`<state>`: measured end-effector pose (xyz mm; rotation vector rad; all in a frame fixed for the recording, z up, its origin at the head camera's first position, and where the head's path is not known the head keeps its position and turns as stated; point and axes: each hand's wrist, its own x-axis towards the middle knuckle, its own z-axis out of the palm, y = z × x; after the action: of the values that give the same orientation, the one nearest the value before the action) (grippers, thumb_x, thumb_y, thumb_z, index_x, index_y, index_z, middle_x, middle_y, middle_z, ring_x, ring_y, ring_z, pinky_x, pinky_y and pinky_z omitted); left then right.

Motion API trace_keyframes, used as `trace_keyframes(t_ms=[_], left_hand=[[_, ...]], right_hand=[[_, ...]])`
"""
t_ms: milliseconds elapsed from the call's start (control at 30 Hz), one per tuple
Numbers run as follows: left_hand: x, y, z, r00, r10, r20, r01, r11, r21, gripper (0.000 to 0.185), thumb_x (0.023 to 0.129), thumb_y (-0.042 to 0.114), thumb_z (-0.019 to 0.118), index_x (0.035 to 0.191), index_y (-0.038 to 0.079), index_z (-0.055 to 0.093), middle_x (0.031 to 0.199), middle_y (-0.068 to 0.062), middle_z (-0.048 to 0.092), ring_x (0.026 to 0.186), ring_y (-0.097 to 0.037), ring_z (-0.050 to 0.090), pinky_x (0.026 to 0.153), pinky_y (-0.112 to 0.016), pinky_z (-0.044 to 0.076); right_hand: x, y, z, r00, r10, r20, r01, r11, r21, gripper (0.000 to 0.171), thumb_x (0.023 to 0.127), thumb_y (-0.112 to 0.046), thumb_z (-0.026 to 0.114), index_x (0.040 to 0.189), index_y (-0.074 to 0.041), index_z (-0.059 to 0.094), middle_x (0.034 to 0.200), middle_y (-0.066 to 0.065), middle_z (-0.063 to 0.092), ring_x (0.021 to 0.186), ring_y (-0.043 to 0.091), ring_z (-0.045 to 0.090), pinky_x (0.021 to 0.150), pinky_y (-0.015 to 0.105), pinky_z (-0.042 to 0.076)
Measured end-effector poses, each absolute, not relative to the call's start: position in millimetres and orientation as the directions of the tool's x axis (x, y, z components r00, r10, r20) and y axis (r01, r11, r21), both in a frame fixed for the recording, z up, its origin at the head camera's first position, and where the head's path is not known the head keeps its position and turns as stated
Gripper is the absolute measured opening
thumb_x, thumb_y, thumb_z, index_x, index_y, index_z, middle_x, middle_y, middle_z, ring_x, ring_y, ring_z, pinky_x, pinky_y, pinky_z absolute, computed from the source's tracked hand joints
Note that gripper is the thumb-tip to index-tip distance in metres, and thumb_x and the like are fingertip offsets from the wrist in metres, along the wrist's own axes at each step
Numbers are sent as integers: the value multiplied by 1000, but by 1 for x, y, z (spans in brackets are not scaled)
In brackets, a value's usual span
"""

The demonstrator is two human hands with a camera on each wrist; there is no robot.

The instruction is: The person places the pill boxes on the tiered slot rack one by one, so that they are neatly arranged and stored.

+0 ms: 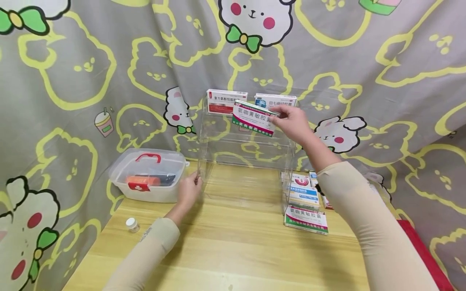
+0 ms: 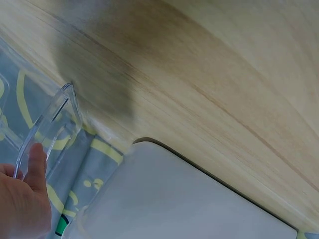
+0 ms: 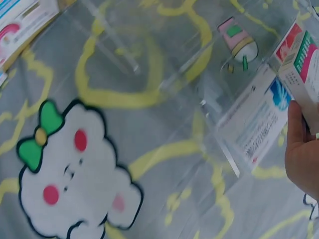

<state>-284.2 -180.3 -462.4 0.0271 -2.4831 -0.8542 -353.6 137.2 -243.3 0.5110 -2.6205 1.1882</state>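
Wooden table [image 1: 233, 242], cartoon curtain behind. Right hand [image 1: 293, 123] pinches a box [image 1: 253, 117] at centre frame, by the clear rack [image 1: 244, 161]; left hand [image 1: 188, 193] grips the rack's edge. A loose pinch could probably drop the box.

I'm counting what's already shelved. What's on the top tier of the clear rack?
Two medicine boxes stand on the clear rack's top tier: a red-striped box and a blue-marked box. The right hand holds a green-and-pink box that partly covers both.
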Motion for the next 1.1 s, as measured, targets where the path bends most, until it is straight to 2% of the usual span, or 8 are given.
trace_keyframes(t_ms=[200,367,533,767,933,1100], left_hand=[[-285,-180,-464,-871,-179,457,136,806,576,24,86,10,58,105,1,69,84,-15,72,74,-31,68,68,-41,56],[-286,-180,-465,-872,-168,460,154,798,583,23,86,9,57,103,0,69,85,-16,72,73,-29,69,66,-39,57],[-287,-183,-466,-856,-160,493,176,805,567,19,85,8,58,98,0,69,83,-16,72,73,-31,69,67,-40,57],[-288,-183,-466,-848,-135,513,203,810,549,18,85,8,58,97,-1,69,83,-17,71,73,-30,69,67,-39,57],[-286,-183,-465,-846,-136,515,199,816,543,18,85,8,59,97,-1,69,82,-16,71,72,-30,69,65,-39,57],[-286,-182,-464,-854,-140,502,193,810,553,17,86,7,59,96,-1,69,83,-16,71,73,-29,69,66,-39,57]], right_hand=[[-373,95,-251,-898,-216,384,-435,575,-693,34,88,-16,64,121,-12,63,109,10,66,93,19,59,70,27,49],[-384,70,-258,-886,-250,391,-460,587,-666,33,88,-15,64,121,-13,64,116,8,64,97,19,60,74,30,51],[-390,58,-266,-884,-264,386,-464,595,-656,34,88,-13,65,122,-13,63,124,6,61,102,20,60,79,31,51],[-392,50,-272,-870,-293,396,-492,564,-663,39,87,-10,64,126,-15,59,123,4,60,98,19,57,82,31,49],[-393,46,-275,-860,-285,423,-504,605,-617,34,87,-10,65,120,-10,62,115,8,56,99,22,57,86,33,48],[-396,42,-274,-855,-289,430,-499,685,-532,36,86,-13,67,122,-14,63,115,7,59,100,21,58,88,34,48]])
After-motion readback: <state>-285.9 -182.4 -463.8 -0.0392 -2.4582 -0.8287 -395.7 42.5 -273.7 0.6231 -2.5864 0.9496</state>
